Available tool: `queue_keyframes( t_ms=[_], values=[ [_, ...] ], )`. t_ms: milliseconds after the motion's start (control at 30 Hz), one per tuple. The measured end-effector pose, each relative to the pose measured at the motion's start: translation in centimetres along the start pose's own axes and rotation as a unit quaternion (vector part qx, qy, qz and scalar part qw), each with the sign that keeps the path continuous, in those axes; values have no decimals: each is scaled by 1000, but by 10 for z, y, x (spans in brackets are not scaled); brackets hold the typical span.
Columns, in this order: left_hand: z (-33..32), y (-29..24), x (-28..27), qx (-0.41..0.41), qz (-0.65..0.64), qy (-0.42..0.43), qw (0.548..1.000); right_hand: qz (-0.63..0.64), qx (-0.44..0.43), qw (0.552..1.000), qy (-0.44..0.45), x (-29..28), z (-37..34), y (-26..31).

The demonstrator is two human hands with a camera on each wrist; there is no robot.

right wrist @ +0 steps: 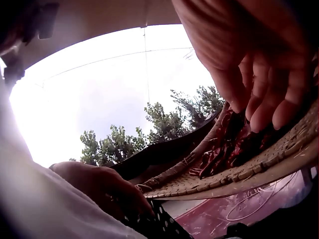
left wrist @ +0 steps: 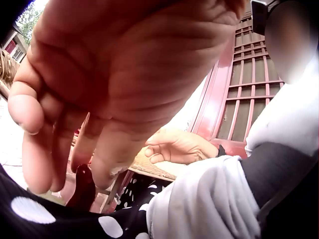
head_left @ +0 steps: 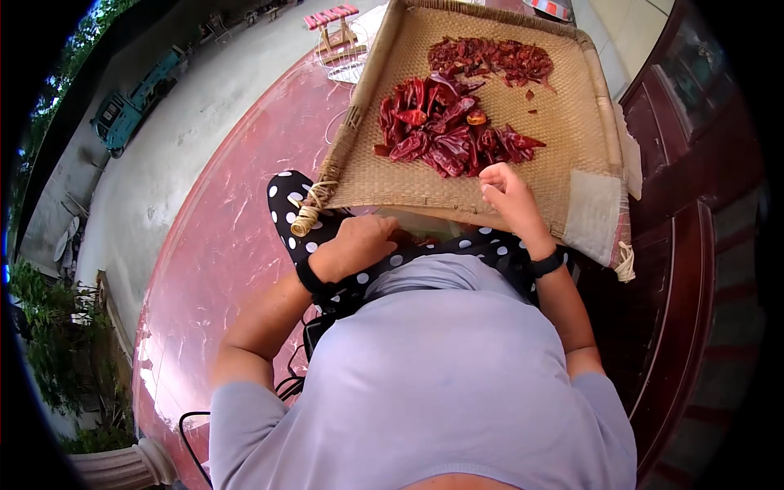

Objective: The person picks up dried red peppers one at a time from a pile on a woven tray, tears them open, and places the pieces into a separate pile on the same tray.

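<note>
Over the lap, my left hand (head_left: 357,243) pinches a dried red chili pepper (left wrist: 82,188) between thumb and finger, the pepper pointing down. My right hand (head_left: 514,200) is above the near part of a woven bamboo tray (head_left: 367,175), its fingers loosely bent. In the right wrist view those fingers (right wrist: 266,117) hang right at the pile of whole dried chilies (head_left: 441,122), with nothing seen gripped. Farther back on the tray lies a second heap of smaller chili pieces (head_left: 494,59).
The tray sits tilted just beyond polka-dot trousers (head_left: 286,200). A red glossy surface (head_left: 220,237) spreads at the left, with black cables (head_left: 290,384) beside the body. Dark red wooden doors (head_left: 678,147) stand at the right. A small folding stool (head_left: 333,28) is at the back.
</note>
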State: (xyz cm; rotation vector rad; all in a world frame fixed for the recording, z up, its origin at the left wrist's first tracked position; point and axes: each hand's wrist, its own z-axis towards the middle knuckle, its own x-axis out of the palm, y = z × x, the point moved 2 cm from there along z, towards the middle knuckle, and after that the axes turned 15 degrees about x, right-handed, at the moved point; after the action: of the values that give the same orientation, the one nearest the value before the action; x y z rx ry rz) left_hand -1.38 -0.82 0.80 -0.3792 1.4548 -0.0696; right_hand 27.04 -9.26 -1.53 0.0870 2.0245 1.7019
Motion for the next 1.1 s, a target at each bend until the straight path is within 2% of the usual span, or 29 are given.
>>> queue_keyframes(
  t_ms=[67, 100, 200, 267, 300, 367, 467, 500, 633, 733, 767, 867, 900, 967, 1033, 1067, 1100],
  values=[
    [9, -5, 2, -18, -9, 21, 1000, -167, -118, 971, -126, 0, 11, 1],
    [14, -9, 0, -21, -27, 26, 999, -237, -65, 957, -151, 3, 4, 20],
    [28, -8, -7, 15, -96, -2, 995, -313, -39, 927, -204, 14, 24, 18],
    [45, -12, -16, 20, -137, -29, 990, -304, -30, 928, -214, 17, 38, 10],
    [54, -16, -28, -19, -202, 14, 979, -299, -20, 929, -218, 18, 39, 13],
    [66, -9, -30, 9, -223, -35, 974, -277, 32, 933, -226, 15, 38, 17],
    [81, 5, -24, 22, -273, -109, 956, -195, 6, 932, -306, 2, 23, 19],
    [85, 8, -23, 22, -294, -132, 947, -151, -34, 928, -338, -2, 16, 23],
    [94, -1, -26, -50, -390, -210, 895, 51, -68, 953, -292, -11, -1, 24],
    [100, -10, -27, -57, -412, -289, 862, 214, -47, 968, -121, -5, -17, 39],
    [101, -7, -23, -47, -443, -296, 845, 219, -32, 972, -80, -2, -20, 41],
    [95, 9, -16, -25, -559, -189, 807, 302, 23, 953, 11, 4, -17, 28],
    [90, 3, -20, -28, -577, -188, 794, 286, 35, 958, 11, 5, -15, 25],
    [81, 3, -30, -52, -541, -160, 824, 251, 60, 966, 13, 5, -12, 18],
    [68, 15, -29, -78, -488, -130, 860, 119, 6, 987, -111, 1, -2, 9],
    [61, 20, -28, -53, -429, -117, 894, 51, -22, 984, -171, -2, 5, 3],
    [54, 22, -29, -28, -367, -103, 924, -97, -125, 954, -253, -6, 8, 8]
  ],
)
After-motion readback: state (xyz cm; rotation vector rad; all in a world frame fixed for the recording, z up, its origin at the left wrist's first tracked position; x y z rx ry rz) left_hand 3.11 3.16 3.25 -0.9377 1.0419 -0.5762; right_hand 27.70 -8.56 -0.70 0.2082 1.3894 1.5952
